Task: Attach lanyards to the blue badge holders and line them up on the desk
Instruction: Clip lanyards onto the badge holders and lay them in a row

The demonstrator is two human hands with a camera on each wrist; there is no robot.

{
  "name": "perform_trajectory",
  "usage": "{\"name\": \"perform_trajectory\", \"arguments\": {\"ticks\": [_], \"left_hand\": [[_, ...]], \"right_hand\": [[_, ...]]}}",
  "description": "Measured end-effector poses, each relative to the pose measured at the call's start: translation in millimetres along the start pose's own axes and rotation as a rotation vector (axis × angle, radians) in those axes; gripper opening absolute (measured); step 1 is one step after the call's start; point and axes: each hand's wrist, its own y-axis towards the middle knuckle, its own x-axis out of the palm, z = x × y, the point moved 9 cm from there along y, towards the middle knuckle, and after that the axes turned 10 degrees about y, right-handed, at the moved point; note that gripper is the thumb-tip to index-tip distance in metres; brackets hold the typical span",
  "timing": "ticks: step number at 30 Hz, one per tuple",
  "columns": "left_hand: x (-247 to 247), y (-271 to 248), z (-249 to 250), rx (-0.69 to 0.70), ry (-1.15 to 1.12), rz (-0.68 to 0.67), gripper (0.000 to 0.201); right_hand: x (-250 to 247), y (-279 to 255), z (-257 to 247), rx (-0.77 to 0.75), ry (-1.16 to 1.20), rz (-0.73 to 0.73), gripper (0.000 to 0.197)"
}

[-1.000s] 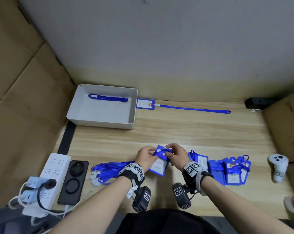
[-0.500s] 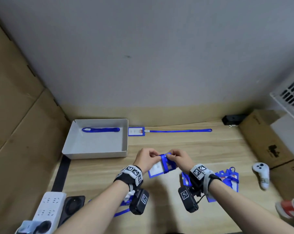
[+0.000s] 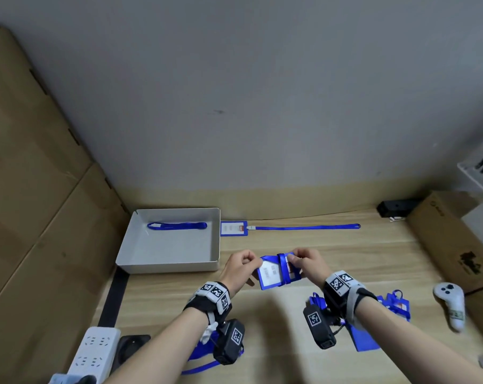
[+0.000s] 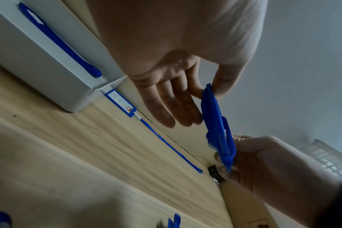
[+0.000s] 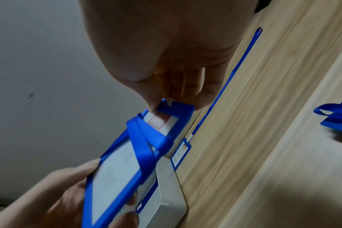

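Above the desk I hold a blue badge holder (image 3: 270,273) with a white card inside and a blue lanyard (image 5: 144,138) wrapped across it. My left hand (image 3: 255,264) pinches its left end between thumb and forefinger (image 4: 209,91). My right hand (image 3: 293,260) pinches the other end, by a small white clip (image 5: 169,103). A finished badge (image 3: 233,228) lies at the back of the desk, its lanyard (image 3: 304,227) stretched out to the right. More blue holders (image 3: 395,306) lie under my right wrist. Loose lanyards (image 3: 204,356) lie under my left wrist.
A grey tray (image 3: 168,266) at the back left holds one lanyard (image 3: 176,225). A white power strip (image 3: 96,353) sits at the front left. On the right are a white controller (image 3: 450,303) and a cardboard box (image 3: 450,245), with a black object (image 3: 395,208) by the wall.
Both hands have carried the holder away from the pile and toward the tray, turning it flatter. The head view has tilted up, showing more wall.
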Motion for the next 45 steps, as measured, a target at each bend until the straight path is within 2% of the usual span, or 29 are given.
{"name": "perform_trajectory", "arguments": {"ticks": [6,10,13,15,17,20,22,24,26,27,29,31,34,36,37,42,45], "left_hand": [[-1,4,2,0.028,-0.06,0.014,0.029],[-7,10,-7,-0.039,-0.05,0.032,0.023],[-15,17,-8,-0.028,0.11,0.078,0.046],[-19,22,-2,-0.013,0.066,0.11,0.059],[-18,26,9,-0.012,0.007,0.095,0.048],[0,31,27,0.034,0.125,-0.055,0.024],[7,33,36,0.063,0.187,-0.081,0.016],[7,38,42,0.09,0.212,-0.046,0.01],[-2,43,45,0.1,0.262,0.046,0.009],[-9,45,43,0.09,0.309,0.1,0.009],[-20,45,38,0.052,0.449,0.171,0.008],[-22,45,26,0.008,0.615,0.126,0.005],[-5,41,-2,-0.029,0.676,-0.132,0.008],[12,29,-22,-0.076,0.57,-0.304,0.009],[17,22,-32,-0.107,0.51,-0.327,0.01],[13,6,-93,-0.347,0.174,-0.068,0.017],[6,0,-116,-0.449,0.318,0.016,0.013]], "right_hand": [[5,6,-10,-0.024,0.037,0.031,0.024],[-9,12,-14,0.002,0.081,0.121,0.022],[-16,14,-19,0.012,0.066,0.128,0.023],[-15,15,-23,0.012,0.07,0.093,0.021],[-10,16,-27,0.003,0.1,0.026,0.02],[-3,12,-33,-0.012,0.167,-0.062,0.021],[1,10,-34,0.001,0.244,-0.084,0.017],[6,7,-28,0.083,0.349,-0.096,0.019],[20,0,-18,0.215,0.433,-0.183,0.036],[25,-3,-12,0.259,0.402,-0.231,0.045],[23,-7,-1,0.268,0.239,-0.252,0.051],[14,-3,1,0.168,0.104,-0.236,0.043],[-7,8,4,0.067,0.084,-0.141,0.028],[-19,15,15,0.075,0.06,-0.073,0.029],[-24,18,27,0.095,0.031,-0.058,0.029],[-37,24,102,0.247,-0.111,-0.058,0.025],[-39,24,126,0.285,-0.214,-0.06,0.018]]}}
